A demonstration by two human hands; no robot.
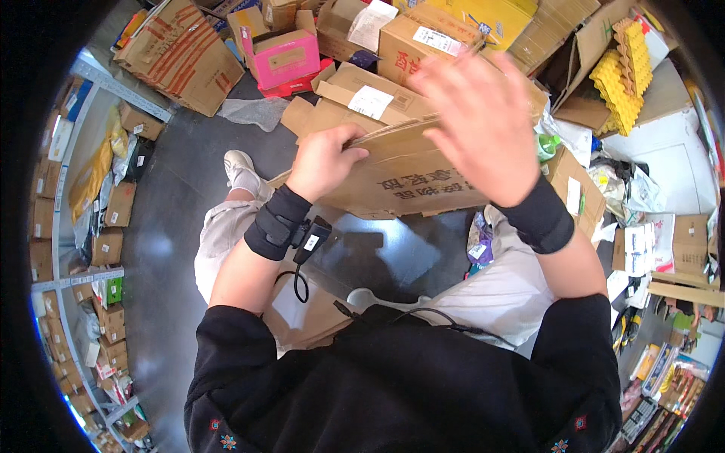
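A flattened brown cardboard box (385,185) with dark printing stands tilted in front of me. My left hand (326,160) pinches its upper left edge, thumb on the near face, and the fingers are partly hidden behind the sheet. My right hand (483,124) is raised over the upper right edge of the cardboard with fingers stretched out and thumb apart. Its fingertips are blurred, and nothing shows in it. Right behind the sheet lies a brown carton (377,90) with a white label and folded flaps.
Cartons are heaped beyond my hands, among them a pink box (283,57) and a larger labelled carton (430,38). Yellow egg-tray-like packing (621,79) lies at the far right. A metal shelf rack (79,283) with packages lines the left. Clear plastic wrap (257,112) lies on the dark floor.
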